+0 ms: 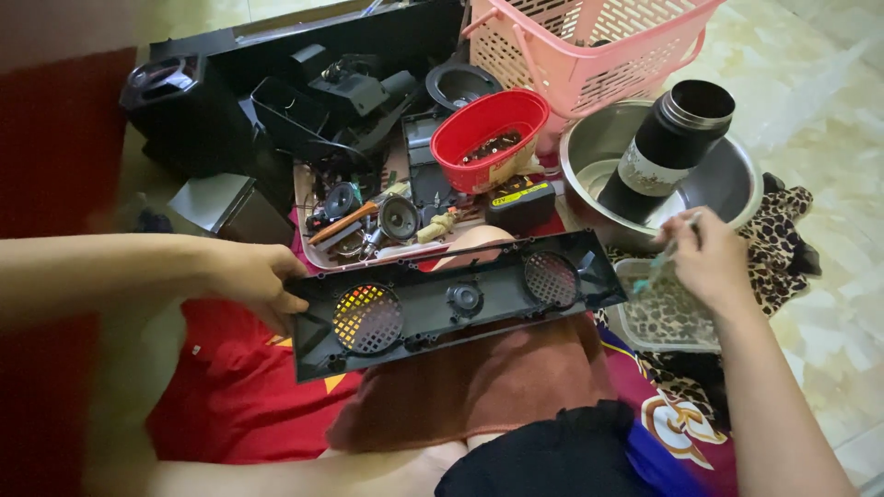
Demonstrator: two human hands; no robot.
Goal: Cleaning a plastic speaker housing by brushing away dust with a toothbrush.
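The left hand (253,281) holds the left end of a long black plastic speaker panel (451,299), its grip closed around the edge, and the panel lies tilted across the person's lap above a brown cloth (479,387) and a red cloth (230,396). The panel shows two round grilles and a small round fitting between them; no speaker cones sit in the openings, so it looks already stripped, though small fasteners cannot be made out. The right hand (704,258) hovers over a clear plastic tub (668,322) just beside the panel's right end, its grip pinched narrowly on a thin, pale tool or part that is too blurred to identify. Beyond the panel, a tray (308,216) holds loose small speakers, a screwdriver and other bits. Near it stand a red bowl (488,138), a steel bowl (727,179) with a black cylinder (668,152) leaning in it, a pink basket (589,46) and black housing pieces (193,115), which suggests the dismantling is well along.
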